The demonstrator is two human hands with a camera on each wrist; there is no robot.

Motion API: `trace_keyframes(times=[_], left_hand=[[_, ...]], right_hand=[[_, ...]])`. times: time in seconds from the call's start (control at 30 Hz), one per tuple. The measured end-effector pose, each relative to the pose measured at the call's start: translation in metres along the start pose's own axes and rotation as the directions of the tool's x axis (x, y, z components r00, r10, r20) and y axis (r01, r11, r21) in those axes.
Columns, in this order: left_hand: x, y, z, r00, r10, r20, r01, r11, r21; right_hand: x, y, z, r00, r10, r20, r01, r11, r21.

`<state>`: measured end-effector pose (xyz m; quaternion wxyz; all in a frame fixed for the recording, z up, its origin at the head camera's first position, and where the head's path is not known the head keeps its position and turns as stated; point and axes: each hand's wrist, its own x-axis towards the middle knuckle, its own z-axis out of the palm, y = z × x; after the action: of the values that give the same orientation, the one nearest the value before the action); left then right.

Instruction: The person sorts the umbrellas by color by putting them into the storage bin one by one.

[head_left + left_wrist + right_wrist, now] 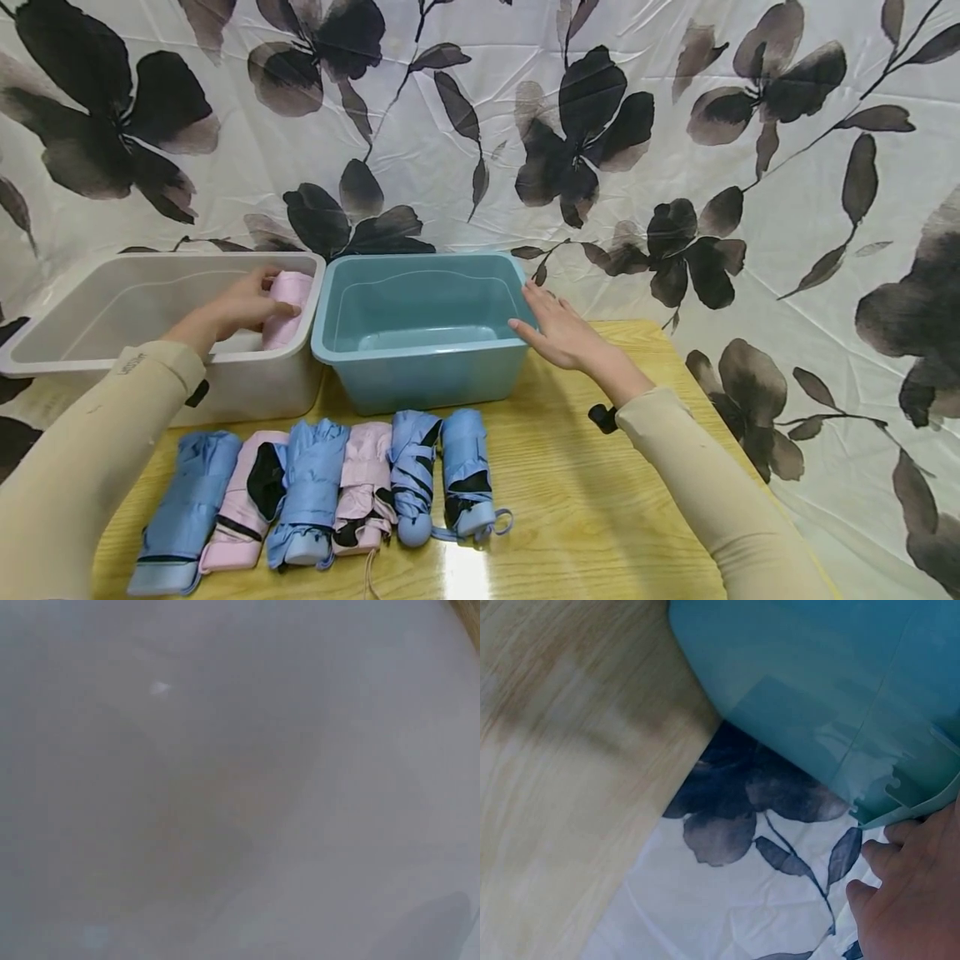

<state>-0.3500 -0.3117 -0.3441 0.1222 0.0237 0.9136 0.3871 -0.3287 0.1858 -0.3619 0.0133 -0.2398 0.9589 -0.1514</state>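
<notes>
In the head view my left hand (242,308) grips a pink rolled bundle (289,302), perhaps a folded umbrella, inside the right end of the white bin (300,392). Beside it stands a teal bin (427,379) with nothing visible inside. My right hand (562,329) rests with straight fingers at the teal bin's right rim; the right wrist view has those fingers (881,859) at the edge. Several folded umbrellas lie in a row in front, among them a blue one (187,508) at the left end and a pink one (366,483). The left wrist view is filled by a blurred pale surface.
Both bins stand side by side on a yellow wood-grain table (585,500), against a white cloth (465,108) with dark flowers. At the right of the row, a blue umbrella (465,467) has a wrist loop lying on the table. The table's right edge slants behind my right arm.
</notes>
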Motion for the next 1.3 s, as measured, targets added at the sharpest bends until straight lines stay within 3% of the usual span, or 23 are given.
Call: trace_keyframes(times=[0.2, 0.47, 0.63, 0.77, 1.0, 1.1, 1.3], left_hand=[[0.006, -0.018, 0.002, 0.991, -0.013, 0.13, 0.011, 1.0, 0.02], [0.008, -0.02, 0.005, 0.98, -0.029, 0.197, 0.022, 0.999, 0.041], [0.011, -0.019, 0.006, 0.949, -0.069, 0.309, 0.049, 0.996, 0.072], [0.01, -0.017, 0.005, 0.93, -0.095, 0.355, 0.061, 0.993, 0.104], [0.003, -0.016, 0.002, 0.932, -0.093, 0.35, 0.057, 0.992, 0.113], [0.001, -0.014, 0.001, 0.947, -0.045, 0.319, 0.017, 0.996, 0.089], [-0.011, 0.004, 0.001, 0.979, 0.086, 0.187, -0.1, 0.993, 0.063]], right_hand=[[0.0, -0.002, 0.0, 1.0, -0.008, -0.004, 0.008, 1.0, 0.011], [-0.001, -0.002, 0.001, 1.0, -0.007, -0.001, 0.007, 1.0, 0.02], [-0.003, -0.004, 0.0, 1.0, -0.005, -0.002, 0.005, 1.0, 0.031], [-0.002, -0.003, 0.001, 1.0, -0.001, -0.008, 0.001, 1.0, 0.028], [-0.001, -0.003, 0.004, 1.0, -0.015, -0.018, 0.015, 0.999, 0.031], [-0.001, -0.003, 0.005, 1.0, -0.018, -0.023, 0.019, 0.999, 0.033], [-0.002, -0.001, 0.004, 0.999, -0.015, -0.028, 0.016, 0.999, 0.048]])
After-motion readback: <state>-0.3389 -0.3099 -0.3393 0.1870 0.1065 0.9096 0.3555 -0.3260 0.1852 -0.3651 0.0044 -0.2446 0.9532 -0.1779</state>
